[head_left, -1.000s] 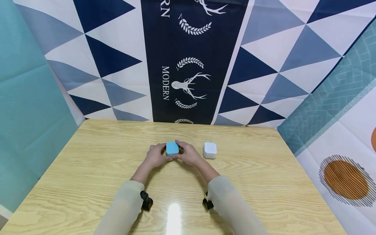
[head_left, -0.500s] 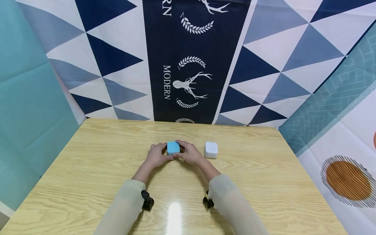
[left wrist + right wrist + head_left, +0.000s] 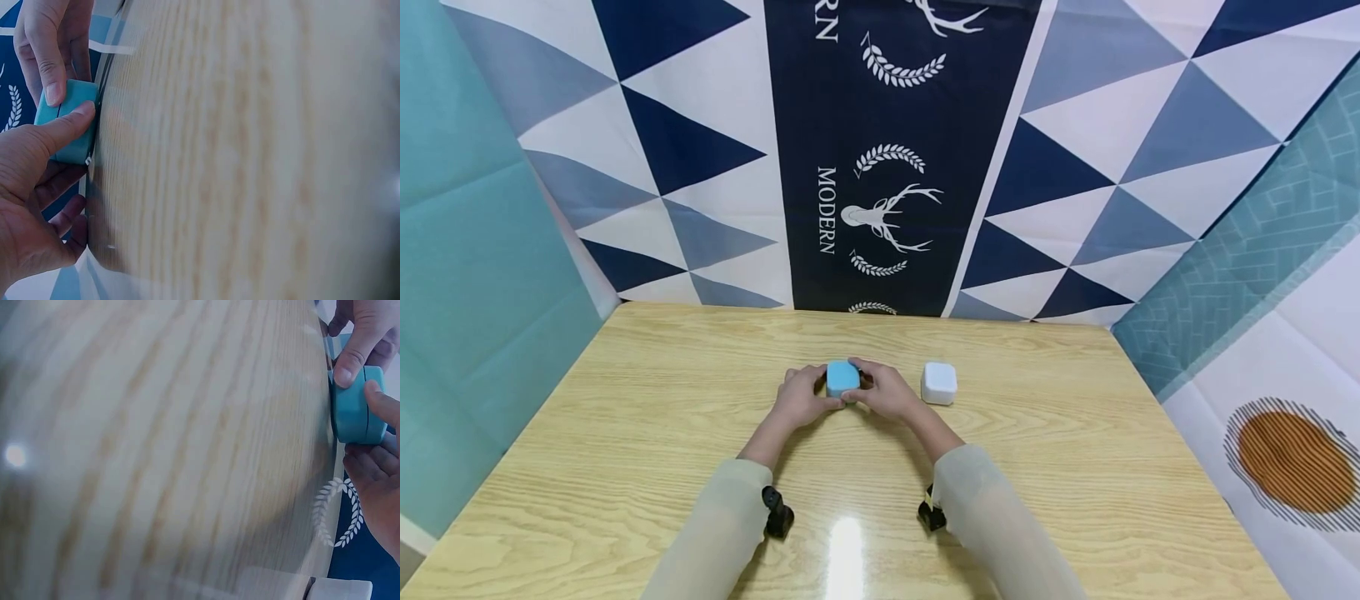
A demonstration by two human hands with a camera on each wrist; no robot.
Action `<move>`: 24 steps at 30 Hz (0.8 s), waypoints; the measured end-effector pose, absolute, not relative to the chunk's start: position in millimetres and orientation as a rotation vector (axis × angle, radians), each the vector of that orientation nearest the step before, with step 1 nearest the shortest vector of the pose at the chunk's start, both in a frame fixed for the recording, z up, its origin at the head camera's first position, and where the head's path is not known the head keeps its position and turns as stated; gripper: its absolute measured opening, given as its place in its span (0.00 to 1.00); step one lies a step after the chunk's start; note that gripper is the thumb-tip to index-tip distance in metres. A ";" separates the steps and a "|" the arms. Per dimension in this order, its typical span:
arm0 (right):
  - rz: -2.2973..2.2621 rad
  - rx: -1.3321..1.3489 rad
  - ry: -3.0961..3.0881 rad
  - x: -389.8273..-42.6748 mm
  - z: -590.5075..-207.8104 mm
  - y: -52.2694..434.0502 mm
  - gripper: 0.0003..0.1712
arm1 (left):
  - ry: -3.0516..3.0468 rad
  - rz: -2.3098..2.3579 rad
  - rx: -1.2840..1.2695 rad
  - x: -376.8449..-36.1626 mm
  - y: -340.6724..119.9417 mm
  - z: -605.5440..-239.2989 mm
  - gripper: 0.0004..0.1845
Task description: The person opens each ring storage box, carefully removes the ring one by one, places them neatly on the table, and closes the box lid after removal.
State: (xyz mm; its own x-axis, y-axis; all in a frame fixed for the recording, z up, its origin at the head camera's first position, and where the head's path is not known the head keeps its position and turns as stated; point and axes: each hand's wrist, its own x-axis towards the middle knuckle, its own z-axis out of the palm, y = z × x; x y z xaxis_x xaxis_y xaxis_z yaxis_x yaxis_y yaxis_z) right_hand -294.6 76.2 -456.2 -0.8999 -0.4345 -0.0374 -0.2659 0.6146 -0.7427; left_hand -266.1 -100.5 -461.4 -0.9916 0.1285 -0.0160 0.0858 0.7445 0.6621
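A small blue-green ring box [image 3: 842, 378] with rounded corners sits on the table between both hands. A thin seam runs around it, parting lid from base, and the two look closed together. My left hand [image 3: 799, 398] pinches it from the left, with the thumb on the base in the left wrist view. From the right, my right hand [image 3: 883, 392] grips it, its thumb [image 3: 381, 403] on the lid above the seam. The far side of the box, where other fingers reach, is mostly hidden. Right of my right hand stands a similar white box [image 3: 938, 383].
The wooden table [image 3: 1045, 450] reaches back to a patterned cloth [image 3: 700, 158] hung behind it. A teal cloth [image 3: 482, 250] hangs along the left side. Black wrist cameras [image 3: 778, 512] show at both sleeves. Light glares off the table's near part.
The head view has shifted very slightly. Both hands keep their hold on the blue-green box, and the white box stays where it was.
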 end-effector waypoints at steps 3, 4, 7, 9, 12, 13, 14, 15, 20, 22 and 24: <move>-1.140 -0.578 2.634 -294.2 -455.1 76.2 0.39 | 2.875 1.095 0.177 -264.8 -100.0 -459.5 0.39; -1.134 -0.580 2.636 -294.2 -454.8 76.3 0.39 | 2.875 1.097 0.180 -264.5 -99.8 -459.3 0.39; -1.131 -0.585 2.634 -293.8 -453.9 76.9 0.40 | 2.872 1.102 0.179 -264.5 -99.7 -459.8 0.39; -1.132 -0.585 2.631 -293.5 -453.4 77.2 0.39 | 2.873 1.099 0.184 -264.6 -99.7 -460.5 0.39; -1.129 -0.572 2.628 -293.3 -452.9 77.1 0.39 | 2.870 1.102 0.183 -264.9 -99.8 -460.8 0.38; -1.126 -0.567 2.629 -293.3 -452.7 76.9 0.39 | 2.870 1.102 0.186 -264.9 -99.7 -460.9 0.38; -1.122 -0.560 2.629 -293.4 -452.6 76.7 0.39 | 2.872 1.099 0.189 -264.8 -99.8 -461.1 0.38; -1.119 -0.556 2.629 -293.3 -452.4 76.6 0.39 | 2.866 1.107 0.182 -264.9 -99.8 -461.0 0.38; -1.113 -0.545 2.625 -293.2 -451.0 76.1 0.39 | 2.870 1.088 0.174 -265.8 -100.5 -462.2 0.39; -1.116 -0.543 2.624 -293.7 -451.1 76.0 0.39 | 2.874 1.083 0.171 -266.4 -100.8 -462.8 0.39; -1.116 -0.544 2.624 -294.3 -451.6 75.9 0.39 | 2.878 1.079 0.171 -267.0 -101.1 -463.5 0.39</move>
